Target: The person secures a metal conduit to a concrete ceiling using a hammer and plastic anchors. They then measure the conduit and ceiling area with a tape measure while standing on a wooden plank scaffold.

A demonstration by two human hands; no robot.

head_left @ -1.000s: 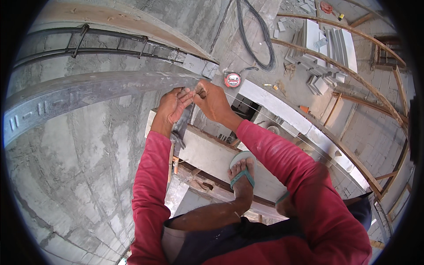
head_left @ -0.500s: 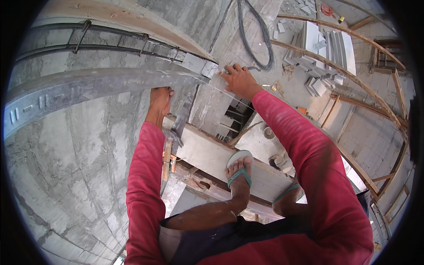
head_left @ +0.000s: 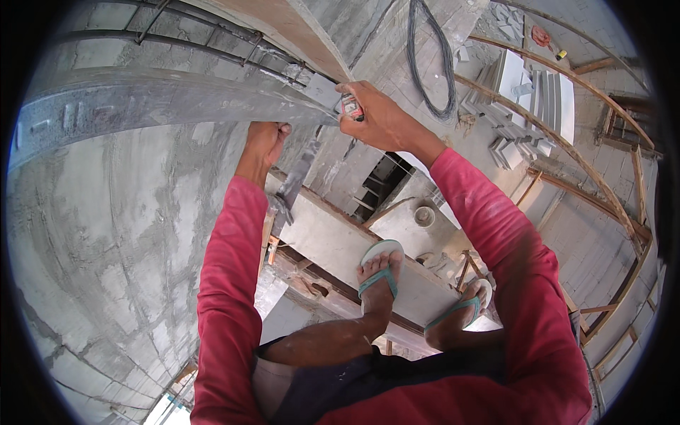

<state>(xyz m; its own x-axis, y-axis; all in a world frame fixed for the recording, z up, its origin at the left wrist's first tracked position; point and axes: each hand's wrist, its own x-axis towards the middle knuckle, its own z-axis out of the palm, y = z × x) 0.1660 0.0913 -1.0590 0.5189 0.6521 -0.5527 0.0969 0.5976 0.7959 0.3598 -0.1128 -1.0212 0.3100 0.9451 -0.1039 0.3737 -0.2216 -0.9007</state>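
A long grey metal beam (head_left: 163, 99) with slots near its left end runs along the rough block wall. My left hand (head_left: 265, 145) is closed at its lower edge, gripping it from beneath; the fingertips are partly hidden. At the beam's right end, my right hand (head_left: 382, 117) is wrapped round a small boxy tape measure (head_left: 351, 106) with a red and white face. The hand is against or very close to the beam's tip. Below my left hand, a grey-smeared metal bar or tool (head_left: 296, 177) leans by the ledge.
Steel reinforcing bars (head_left: 212, 35) and a wooden board (head_left: 297, 32) lie beyond the beam. A coil of wire (head_left: 432, 64), stacked white blocks (head_left: 520, 99) and curved timber (head_left: 559, 120) are at right. My sandalled feet stand on a narrow ledge (head_left: 319, 234); a bucket (head_left: 425, 216) sits lower down.
My right hand has come in to the beam's end, and the tape measure's face now shows in it. The thin line crossing there earlier is no longer visible. My left hand keeps its hold.
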